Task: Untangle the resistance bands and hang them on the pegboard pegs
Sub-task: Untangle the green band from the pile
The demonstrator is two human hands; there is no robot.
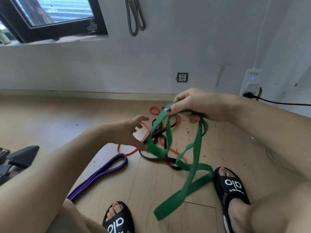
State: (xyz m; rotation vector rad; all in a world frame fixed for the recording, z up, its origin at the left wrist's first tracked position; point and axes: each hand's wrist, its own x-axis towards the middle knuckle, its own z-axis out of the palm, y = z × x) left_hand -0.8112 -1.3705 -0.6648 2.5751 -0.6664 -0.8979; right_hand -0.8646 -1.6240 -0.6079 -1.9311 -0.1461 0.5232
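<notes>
At the far left the purple band (101,174) lies flat on the wooden floor (50,118), doubled on itself and well apart from the knot, so it looks already freed and set aside for hanging. Next comes the left hand (133,132), lowered to the edge of the tangle; its grip is loose, fingers spread and only lightly curled, the thumb side touching a low fold of the green band (196,148), probably to steady or pick apart the crossing there. I judge it holds nothing firmly. Under and behind that fold sit the thin black band (159,159) and the thin red band (127,153), threaded through each other on the floor, the red one looping out toward the wall. The green band is wide, flat and matte, twisted several times; it rises from the heap to the right hand (198,105), which is raised with its grip closed round the top of the loop, likely so the weight pulls the twists open. Its lower end trails to the floor beside the right slipper (234,187). A grey band (134,17) hangs on the wall above
</notes>
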